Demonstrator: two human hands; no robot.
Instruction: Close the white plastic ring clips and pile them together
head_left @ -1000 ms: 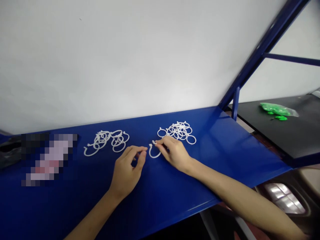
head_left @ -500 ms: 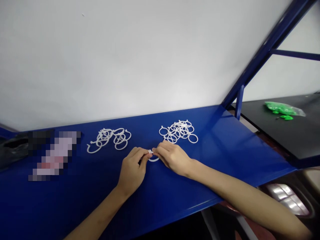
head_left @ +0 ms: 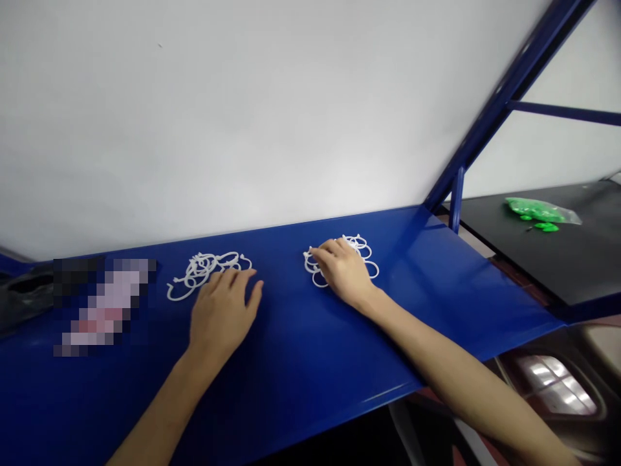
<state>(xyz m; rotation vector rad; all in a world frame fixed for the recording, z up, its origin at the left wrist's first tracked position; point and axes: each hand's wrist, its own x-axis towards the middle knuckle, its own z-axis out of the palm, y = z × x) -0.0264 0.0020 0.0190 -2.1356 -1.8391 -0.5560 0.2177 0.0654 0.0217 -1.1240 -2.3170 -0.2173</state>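
My left hand (head_left: 220, 317) is open, palm down, its fingers spread at the near edge of a loose pile of white plastic rings (head_left: 200, 264). Several of these rings have a gap with knobbed ends, and the hand hides part of the pile. Over a second pile of white plastic rings (head_left: 377, 268), to the right, my right hand (head_left: 345, 272) has its fingers curled down. Its fingertips are closed at a white ring (head_left: 306, 259) on the pile's left side. The palm covers much of that pile.
Both piles lie on a blue table (head_left: 291, 362) against a white wall (head_left: 242, 129). A dark bag (head_left: 24, 294) and a blurred-out item (head_left: 114, 298) lie at the left. Blue frame posts (head_left: 456, 194) rise at the right, beside a black table with green pieces in a clear bag (head_left: 538, 210).
My hands have parted from the ring they both held at the middle. The left has moved left to one pile, opening; the right has moved up onto the other pile.
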